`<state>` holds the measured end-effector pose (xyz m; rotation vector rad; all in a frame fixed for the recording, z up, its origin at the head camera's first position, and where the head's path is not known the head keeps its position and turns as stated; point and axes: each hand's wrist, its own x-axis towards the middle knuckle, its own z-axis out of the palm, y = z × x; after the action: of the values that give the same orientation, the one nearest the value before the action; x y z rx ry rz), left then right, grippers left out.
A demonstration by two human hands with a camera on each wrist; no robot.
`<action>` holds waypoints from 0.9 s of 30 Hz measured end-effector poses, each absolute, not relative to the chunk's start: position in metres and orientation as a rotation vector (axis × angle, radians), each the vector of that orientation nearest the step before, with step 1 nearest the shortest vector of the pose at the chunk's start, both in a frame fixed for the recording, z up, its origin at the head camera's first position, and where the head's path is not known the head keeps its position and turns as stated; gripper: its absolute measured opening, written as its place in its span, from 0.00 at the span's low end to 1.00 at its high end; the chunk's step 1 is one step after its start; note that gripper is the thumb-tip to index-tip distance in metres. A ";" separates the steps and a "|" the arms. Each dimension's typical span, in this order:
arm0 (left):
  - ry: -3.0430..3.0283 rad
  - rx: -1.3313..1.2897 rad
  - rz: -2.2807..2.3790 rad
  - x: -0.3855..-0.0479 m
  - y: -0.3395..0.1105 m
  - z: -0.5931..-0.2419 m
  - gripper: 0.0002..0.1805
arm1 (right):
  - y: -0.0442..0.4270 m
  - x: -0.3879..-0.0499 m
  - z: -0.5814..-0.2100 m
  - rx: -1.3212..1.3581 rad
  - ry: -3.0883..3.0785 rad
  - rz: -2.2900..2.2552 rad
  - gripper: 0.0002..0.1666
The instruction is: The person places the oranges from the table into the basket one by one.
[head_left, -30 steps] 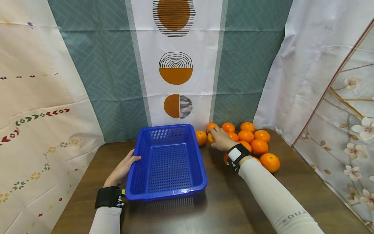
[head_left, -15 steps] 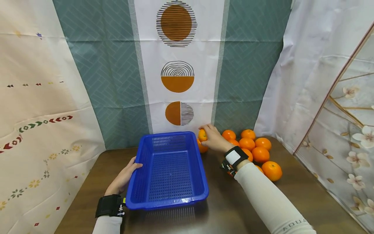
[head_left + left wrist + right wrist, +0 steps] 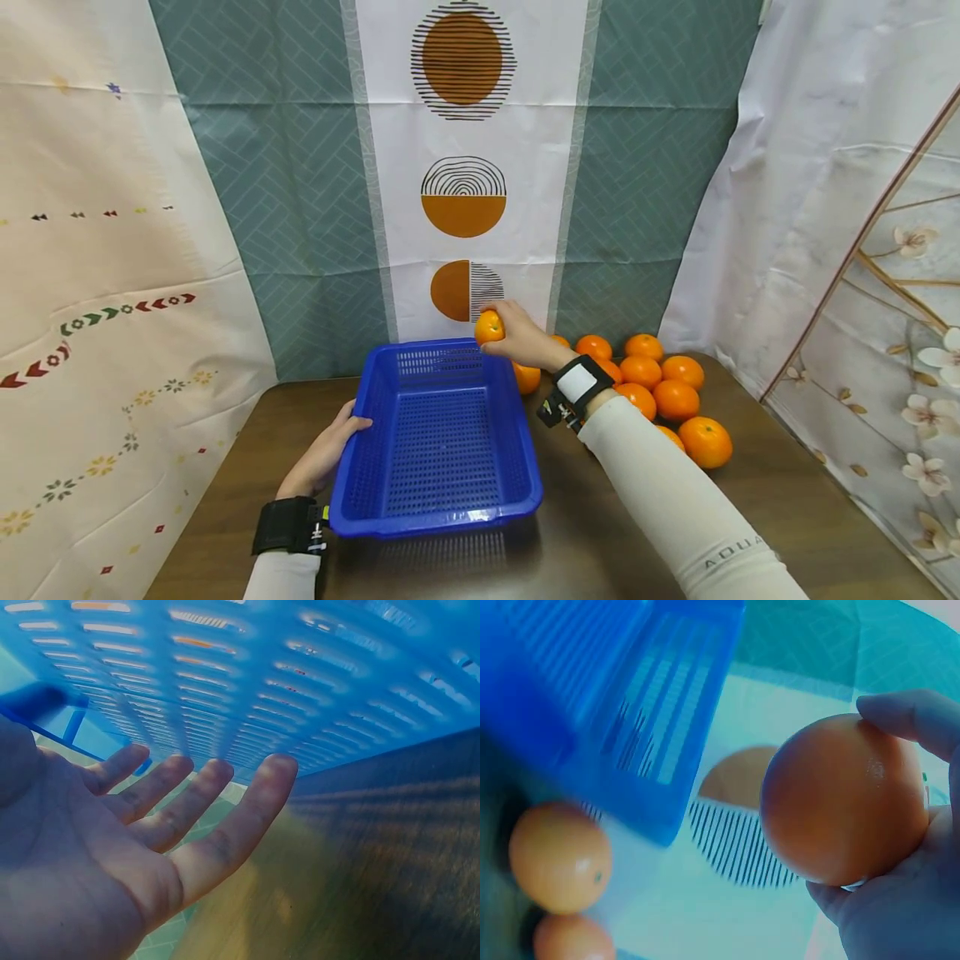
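My right hand (image 3: 523, 335) grips a tangerine (image 3: 490, 327) between thumb and fingers, raised over the far right corner of a blue plastic basket (image 3: 538, 500). In the right wrist view this tangerine (image 3: 844, 799) fills the grasp, apart from the basket wall (image 3: 652, 697). On the basket's left side, my left hand (image 3: 324, 450) holds the rim, thumb over the edge. From the left wrist view, the left fingers (image 3: 225, 825) lie against the outside of the slotted wall (image 3: 247, 697). No fruit shows inside the basket.
Several more tangerines (image 3: 677, 400) are grouped on the brown table (image 3: 600, 533) at the right. One tangerine (image 3: 527, 379) sits close beside the basket's right wall. A patterned curtain (image 3: 465, 133) hangs behind the table, with more cloth at both sides.
My right hand has picked a tangerine from the back left of the group, lifted it and carried it left to the basket's far right corner. The left hand stays at the rim.
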<state>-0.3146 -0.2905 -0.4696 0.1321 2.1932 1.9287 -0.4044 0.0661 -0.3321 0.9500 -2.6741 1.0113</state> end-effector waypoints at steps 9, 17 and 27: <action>2.214 0.130 1.930 -0.315 -0.290 -0.468 0.36 | 0.022 -0.411 -0.338 1.012 -2.716 1.173 0.38; 2.196 0.117 1.949 -0.314 -0.291 -0.469 0.36 | -0.011 -0.420 -0.366 1.118 -2.742 1.052 0.38; 2.189 0.111 1.955 -0.312 -0.287 -0.466 0.36 | -0.035 -0.428 -0.394 1.109 -2.754 1.055 0.36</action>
<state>-0.3122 -0.2872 -0.4660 0.1111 2.1893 1.9553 -0.4284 -0.0352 -0.3938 1.1087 -2.7536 1.0547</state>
